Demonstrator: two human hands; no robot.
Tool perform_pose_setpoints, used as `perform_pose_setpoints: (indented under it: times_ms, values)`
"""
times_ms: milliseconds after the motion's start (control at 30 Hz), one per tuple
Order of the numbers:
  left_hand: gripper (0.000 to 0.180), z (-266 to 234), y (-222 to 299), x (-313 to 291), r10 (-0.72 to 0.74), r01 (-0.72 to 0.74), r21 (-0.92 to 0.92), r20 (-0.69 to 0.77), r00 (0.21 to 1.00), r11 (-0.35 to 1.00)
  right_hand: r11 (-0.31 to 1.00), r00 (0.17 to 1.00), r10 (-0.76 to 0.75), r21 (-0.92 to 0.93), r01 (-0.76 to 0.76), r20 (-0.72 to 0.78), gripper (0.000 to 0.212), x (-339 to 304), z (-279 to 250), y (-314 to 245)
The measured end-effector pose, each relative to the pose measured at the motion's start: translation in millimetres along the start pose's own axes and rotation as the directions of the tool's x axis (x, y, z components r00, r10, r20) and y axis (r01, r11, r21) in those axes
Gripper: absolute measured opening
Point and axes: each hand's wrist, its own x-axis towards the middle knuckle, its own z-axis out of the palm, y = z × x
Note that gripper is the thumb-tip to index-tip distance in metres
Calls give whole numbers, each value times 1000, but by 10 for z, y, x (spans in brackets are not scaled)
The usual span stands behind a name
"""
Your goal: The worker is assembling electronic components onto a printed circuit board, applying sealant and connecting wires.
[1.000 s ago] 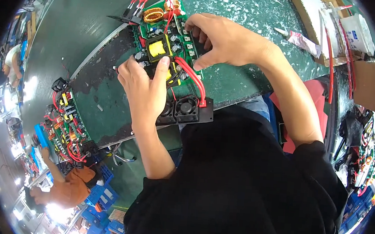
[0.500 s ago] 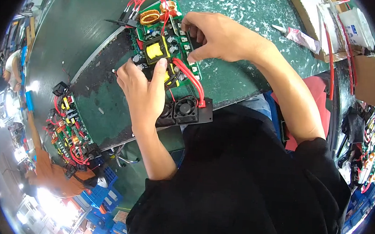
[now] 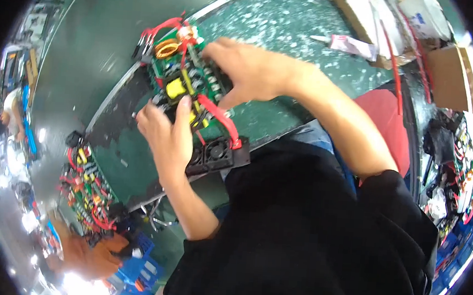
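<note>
A green circuit board (image 3: 190, 70) lies on the bench, crowded with parts: a copper-wound ring coil (image 3: 167, 48), a yellow-wrapped transformer (image 3: 176, 88) and red wires. My left hand (image 3: 165, 140) grips its near left part, the thumb on top by the transformer and the fingers over the left edge. My right hand (image 3: 253, 72) bends round the right edge, with thumb and fingers set apart along it; motion blurs the fingertips. At the board's near end sits a black panel with cooling fans (image 3: 218, 153), joined to it by thick red cables (image 3: 219, 116).
More wired circuit boards (image 3: 86, 183) are heaped at the left, with others (image 3: 468, 164) at the far right. A white-and-pink tube (image 3: 353, 47) lies on the bench near cardboard boxes (image 3: 452, 77) and hanging red wires (image 3: 391, 65). A person in orange (image 3: 89, 255) is at lower left.
The whole view has turned and blurred a little, so board and hands appear lower and further left. Both hands keep roughly the same places on the circuit board.
</note>
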Motion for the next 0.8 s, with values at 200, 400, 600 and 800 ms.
perform_pose_setpoints:
  times_ms: [200,400,600,800]
  values:
    - [74,-9,-55,3,15,-15,0,-33,999,1000,998,1000,13,57,-13,4,91,-70,43,-67]
    - [76,80,42,111,52,-52,-7,3,999,999,936,893,167,352,-11,-419,48,-576,-164,-168]
    - [74,169,-261,84,256,-257,22,-212,943,966,326,107,885,767,553,-453,15,-1874,-42,-221]
    - [74,26,-60,35,0,-2,-50,-53,999,999,823,-235,565,518,233,-791,34,-2019,-178,352]
